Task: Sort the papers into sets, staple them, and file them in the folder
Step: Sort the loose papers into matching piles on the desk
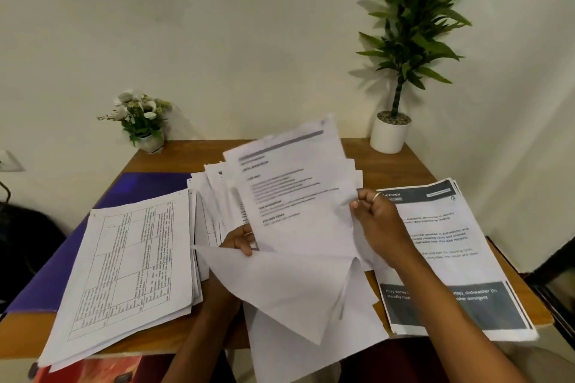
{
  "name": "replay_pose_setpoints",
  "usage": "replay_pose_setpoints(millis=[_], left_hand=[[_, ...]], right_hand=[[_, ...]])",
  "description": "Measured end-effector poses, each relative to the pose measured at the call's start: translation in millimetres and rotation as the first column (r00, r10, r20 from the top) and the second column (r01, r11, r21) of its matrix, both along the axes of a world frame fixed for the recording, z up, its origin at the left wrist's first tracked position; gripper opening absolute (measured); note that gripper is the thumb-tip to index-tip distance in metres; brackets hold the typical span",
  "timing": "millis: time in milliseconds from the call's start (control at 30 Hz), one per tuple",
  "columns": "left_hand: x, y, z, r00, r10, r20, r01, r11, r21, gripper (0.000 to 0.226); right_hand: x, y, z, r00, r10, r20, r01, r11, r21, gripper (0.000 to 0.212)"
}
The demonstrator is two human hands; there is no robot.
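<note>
A loose bundle of white printed papers [289, 274] is fanned out above the middle of the wooden table [174, 158]. My left hand [241, 238] grips the bundle from underneath, mostly hidden by the sheets. My right hand [378, 221] pinches the right edge of the top sheet [292, 183], which is lifted and blurred. A pile of papers with tables [130, 264] lies on the left. Beneath that pile is a purple folder [137, 190]. A pile with dark "KITCHEN" headers [451, 261] lies on the right. No stapler is in view.
A small pot of white flowers [141, 121] stands at the table's back left corner. A tall green plant in a white pot [390, 134] stands at the back right. A red thing [93, 370] shows below the table's front left edge. The wall is close behind.
</note>
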State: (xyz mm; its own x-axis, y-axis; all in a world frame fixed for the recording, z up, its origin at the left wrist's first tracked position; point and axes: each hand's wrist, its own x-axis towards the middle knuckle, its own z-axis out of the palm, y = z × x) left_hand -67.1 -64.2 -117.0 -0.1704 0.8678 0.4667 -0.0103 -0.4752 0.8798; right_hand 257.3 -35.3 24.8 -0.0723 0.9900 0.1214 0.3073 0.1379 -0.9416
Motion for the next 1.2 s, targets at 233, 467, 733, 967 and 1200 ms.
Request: replay_pose_setpoints(millis=[233, 467, 733, 967, 1200], left_hand=[[75.4, -52.6, 60.6, 0.913, 0.291, 0.287, -0.162, 0.902, -0.401, 0.017], [73.9, -50.1, 57.6, 0.887, 0.44, 0.138, -0.337, 0.823, -0.457, 0.037], [71.3, -53.1, 59.5, 0.939, 0.306, 0.154, -0.206, 0.864, -0.46, 0.063], [79.7, -57.9, 63.0, 0.987, 0.045, -0.156, -0.12, 0.851, -0.512, 0.02], [79.4, -58.1, 61.9, 0.97, 0.081, -0.23, -0.181, 0.871, -0.457, 0.03]], right_hand=[[-10.2, -8.3, 12.5, 0.944, 0.286, 0.164, -0.268, 0.955, -0.125, 0.022], [-15.4, -16.7, 9.6, 0.982, 0.164, -0.091, -0.186, 0.919, -0.347, 0.06], [-13.3, -17.7, -8.1, 0.964, 0.248, -0.092, -0.26, 0.834, -0.487, 0.032], [-16.8, -32.4, -20.7, 0.984, 0.169, -0.058, -0.173, 0.819, -0.548, 0.027], [-6.6, -27.8, -28.9, 0.97, 0.13, -0.206, -0.227, 0.793, -0.565, 0.049]])
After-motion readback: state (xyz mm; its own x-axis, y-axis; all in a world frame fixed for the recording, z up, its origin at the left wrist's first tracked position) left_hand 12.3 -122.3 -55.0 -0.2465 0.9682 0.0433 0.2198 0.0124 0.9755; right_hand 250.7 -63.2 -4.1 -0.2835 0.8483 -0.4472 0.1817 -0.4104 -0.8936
